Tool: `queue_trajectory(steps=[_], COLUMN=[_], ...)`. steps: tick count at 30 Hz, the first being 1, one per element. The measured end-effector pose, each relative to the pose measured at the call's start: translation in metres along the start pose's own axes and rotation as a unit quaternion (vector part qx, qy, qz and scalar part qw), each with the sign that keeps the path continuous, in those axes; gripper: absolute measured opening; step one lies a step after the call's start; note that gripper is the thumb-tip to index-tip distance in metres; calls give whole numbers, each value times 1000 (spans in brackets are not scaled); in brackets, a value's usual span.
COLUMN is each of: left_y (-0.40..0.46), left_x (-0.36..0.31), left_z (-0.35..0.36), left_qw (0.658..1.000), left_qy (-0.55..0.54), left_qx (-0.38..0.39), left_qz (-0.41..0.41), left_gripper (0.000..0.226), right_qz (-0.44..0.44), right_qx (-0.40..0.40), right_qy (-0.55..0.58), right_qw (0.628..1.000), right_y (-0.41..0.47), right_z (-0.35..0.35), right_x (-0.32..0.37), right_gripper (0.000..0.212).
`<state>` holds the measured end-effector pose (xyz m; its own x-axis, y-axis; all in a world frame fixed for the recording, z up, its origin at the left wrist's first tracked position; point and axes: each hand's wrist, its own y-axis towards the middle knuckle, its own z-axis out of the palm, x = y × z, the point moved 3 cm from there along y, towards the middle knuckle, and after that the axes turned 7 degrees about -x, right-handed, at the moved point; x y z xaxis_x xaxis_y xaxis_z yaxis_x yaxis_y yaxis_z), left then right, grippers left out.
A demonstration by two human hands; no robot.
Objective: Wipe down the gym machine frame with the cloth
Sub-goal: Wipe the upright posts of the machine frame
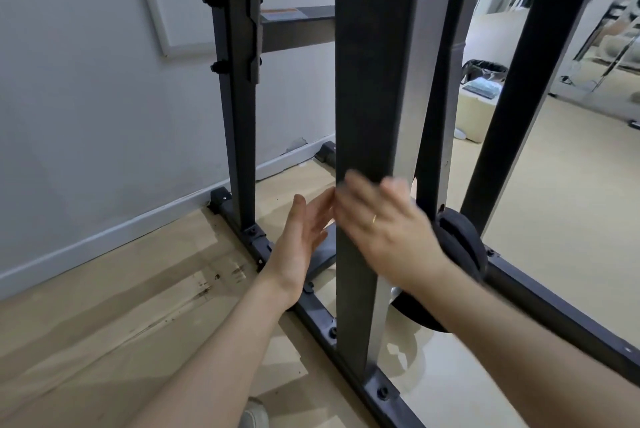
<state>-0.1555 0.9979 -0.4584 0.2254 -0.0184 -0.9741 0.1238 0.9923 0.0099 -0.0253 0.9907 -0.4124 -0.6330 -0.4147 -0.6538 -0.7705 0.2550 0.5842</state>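
We reach for the nearest upright post (363, 98) of the gym machine frame (239, 88). Our left hand (298, 247) hangs open beside it, holding nothing — our right hand (384, 233), blurred, lies across its front. We see no cloth.

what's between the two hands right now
In the head view, the near upright post of the machine frame stands between them: the left hand is on its left side, the blurred right hand across its front. No cloth shows.
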Motion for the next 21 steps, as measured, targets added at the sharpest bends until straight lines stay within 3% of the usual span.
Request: queue_trajectory(steps=[2, 3, 6, 9, 12, 14, 18, 21], left_y=[-1, 0, 2, -3, -10, -10, -8, -7], left_x=[0, 0, 3, 7, 12, 11, 5, 7], left_z=[-1, -2, -2, 6, 13, 13, 12, 13], left_qw=[1000, 1000, 1000, 999, 994, 993, 992, 989], left_qy=[2, -2, -3, 38, 88, 97, 108, 137], left_qx=[8, 5, -7, -9, -9, -18, -16, -18], left_qz=[-5, -7, -1, 34, 61, 64, 56, 59], left_gripper=[64, 65, 64, 61, 63, 68, 49, 54], right_qz=[-48, -39, 49, 182, 319, 406, 394, 434], right_qx=[79, 79, -20, -80, -108, -127, -152, -196], right_qy=[2, 23, 138, 259, 258, 285, 347, 377], right_qw=[996, 996, 989, 945, 906, 859, 837, 794], right_y=[-24, -25, -11, -11, -18, -24, -7, 9], right_z=[-3, -4, -2, 2, 9, 10, 7, 12], right_x=[18, 15, -15, -21, 20, 41, 14, -12], right_gripper=[53, 58, 36, 44, 48, 43, 46, 54])
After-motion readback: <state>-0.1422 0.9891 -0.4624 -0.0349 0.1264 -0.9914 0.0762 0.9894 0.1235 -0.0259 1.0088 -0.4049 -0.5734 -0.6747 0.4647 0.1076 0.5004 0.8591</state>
